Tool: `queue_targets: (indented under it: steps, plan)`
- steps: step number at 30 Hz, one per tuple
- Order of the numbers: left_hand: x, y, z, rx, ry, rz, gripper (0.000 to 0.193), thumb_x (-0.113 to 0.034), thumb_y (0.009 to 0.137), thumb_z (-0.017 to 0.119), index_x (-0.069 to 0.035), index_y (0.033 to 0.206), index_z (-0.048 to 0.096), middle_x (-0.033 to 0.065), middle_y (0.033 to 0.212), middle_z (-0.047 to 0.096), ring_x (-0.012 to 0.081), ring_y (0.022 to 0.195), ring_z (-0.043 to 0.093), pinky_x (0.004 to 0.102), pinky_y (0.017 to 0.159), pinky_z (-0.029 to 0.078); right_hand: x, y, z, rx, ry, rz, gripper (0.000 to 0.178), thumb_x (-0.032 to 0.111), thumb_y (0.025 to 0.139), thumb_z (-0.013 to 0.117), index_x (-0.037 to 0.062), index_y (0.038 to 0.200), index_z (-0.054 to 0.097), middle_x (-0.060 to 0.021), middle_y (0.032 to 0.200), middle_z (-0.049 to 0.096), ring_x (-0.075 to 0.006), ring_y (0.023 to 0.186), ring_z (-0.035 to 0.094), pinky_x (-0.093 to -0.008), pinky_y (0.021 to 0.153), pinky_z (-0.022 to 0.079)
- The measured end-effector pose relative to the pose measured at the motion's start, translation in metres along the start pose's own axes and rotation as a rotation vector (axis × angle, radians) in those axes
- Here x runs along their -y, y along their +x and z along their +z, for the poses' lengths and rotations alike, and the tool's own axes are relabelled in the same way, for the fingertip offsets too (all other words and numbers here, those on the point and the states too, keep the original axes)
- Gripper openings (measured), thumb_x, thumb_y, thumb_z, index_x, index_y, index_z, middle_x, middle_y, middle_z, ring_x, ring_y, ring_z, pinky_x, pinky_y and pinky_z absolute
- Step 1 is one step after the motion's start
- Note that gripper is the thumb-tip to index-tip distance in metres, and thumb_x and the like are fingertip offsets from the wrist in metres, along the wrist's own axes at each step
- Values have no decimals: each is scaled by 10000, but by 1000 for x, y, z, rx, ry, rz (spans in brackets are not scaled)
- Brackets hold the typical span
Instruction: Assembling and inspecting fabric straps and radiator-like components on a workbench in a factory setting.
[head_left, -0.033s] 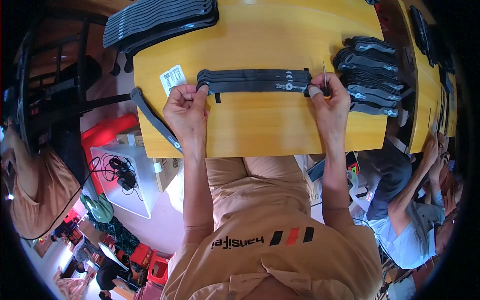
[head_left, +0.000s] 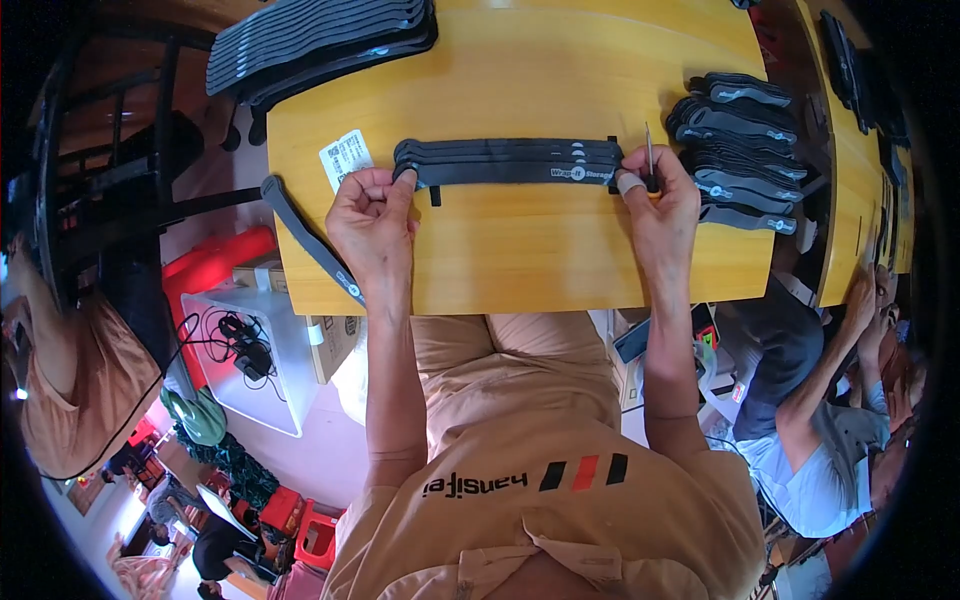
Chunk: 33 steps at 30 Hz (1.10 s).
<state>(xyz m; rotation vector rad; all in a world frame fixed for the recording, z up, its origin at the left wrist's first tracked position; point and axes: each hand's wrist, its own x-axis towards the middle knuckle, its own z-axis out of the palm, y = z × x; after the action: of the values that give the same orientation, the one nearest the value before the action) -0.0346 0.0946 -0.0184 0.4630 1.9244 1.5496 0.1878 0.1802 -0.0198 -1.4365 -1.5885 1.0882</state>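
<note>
Several dark grey straps (head_left: 500,173) lie overlapped in a row on the yellow table. Their left end is pinched between thumb and fingers of my left hand (head_left: 375,220). My right hand (head_left: 662,215) is closed with its thumb at their right end; a light wrap covers that thumb. A thin pointed metal tool (head_left: 650,165) with a black and orange handle is also in my right hand, tip pointing away from me. Short black tabs stick out near both strap ends. Beside my left hand is a white printed label (head_left: 346,153), and a single strap (head_left: 310,240) lies along the table's left edge.
Stacked straps sit at the far left (head_left: 320,45), and several bundles (head_left: 745,150) lie right of my right hand. The table (head_left: 520,260) ends just before my lap. Below left stands a white bin (head_left: 285,390) with black cables. A co-worker's hands (head_left: 868,300) are at another table rightward.
</note>
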Motion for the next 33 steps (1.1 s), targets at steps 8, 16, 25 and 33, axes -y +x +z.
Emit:
queue_targets:
  steps: [8, 16, 25, 33]
  plan:
    - [7, 2, 2, 1, -8, 52, 136, -12, 763, 665, -39, 769, 531, -6, 581, 527, 45, 394, 407, 173, 350, 283, 1, 0, 0, 0, -30, -16, 80, -64, 751, 565, -5, 803, 549, -12, 656, 533, -67, 627, 474, -210, 590, 405]
    - [5, 0, 6, -25, 55, 74, 140, -10, 757, 662, -36, 767, 526, 3, 583, 523, 48, 395, 407, 176, 347, 288, 3, -1, -2, -8, -64, -18, 71, -57, 745, 567, -6, 792, 547, -30, 650, 542, -74, 630, 485, -225, 601, 415]
    - [14, 5, 2, -71, 187, 195, 188, -13, 703, 695, -9, 807, 538, -16, 544, 442, 56, 499, 396, 201, 479, 332, 1, -2, 4, -69, -162, -80, 79, -17, 721, 578, 9, 789, 546, -121, 680, 573, -211, 617, 564, -295, 595, 444]
    - [12, 9, -1, -82, 345, 271, 241, -41, 684, 708, 1, 845, 532, 18, 546, 465, 103, 505, 434, 251, 504, 358, 8, 2, 2, -53, -229, -90, 63, -8, 697, 558, 6, 757, 547, -139, 639, 561, -271, 593, 565, -351, 566, 436]
